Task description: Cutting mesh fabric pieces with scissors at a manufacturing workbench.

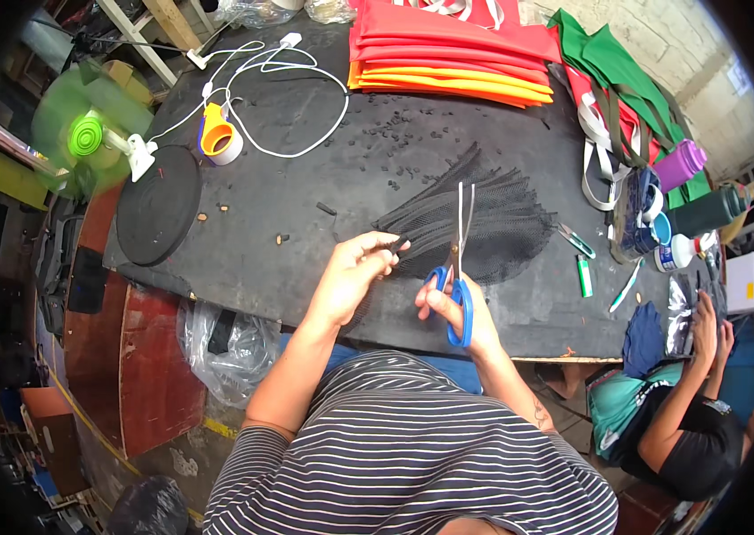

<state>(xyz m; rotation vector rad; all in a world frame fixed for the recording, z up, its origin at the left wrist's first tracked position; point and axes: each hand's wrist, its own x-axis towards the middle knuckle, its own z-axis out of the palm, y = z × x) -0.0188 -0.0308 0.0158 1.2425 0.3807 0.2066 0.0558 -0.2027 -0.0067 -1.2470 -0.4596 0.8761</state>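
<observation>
A bunch of black mesh fabric point(493, 223) fans out over the dark table in front of me. My left hand point(361, 270) pinches its gathered end, where a small dark piece sticks up between thumb and fingers. In my right hand point(466, 312) is a pair of scissors point(457, 250) with blue handles, the fingers through the loops. The blades point away from me over the mesh, slightly apart. Many small black snippets point(395, 134) are scattered on the table beyond the mesh.
Stacked red and orange fabric point(453, 58) lies at the back, green fabric point(613, 76) beside it. A black webbing roll point(158, 205), tape roll point(220, 141), white cable point(283, 153) and green fan point(87, 134) stand left. Bottles point(680, 163), a cutter point(576, 239) and another person point(680, 419) are right.
</observation>
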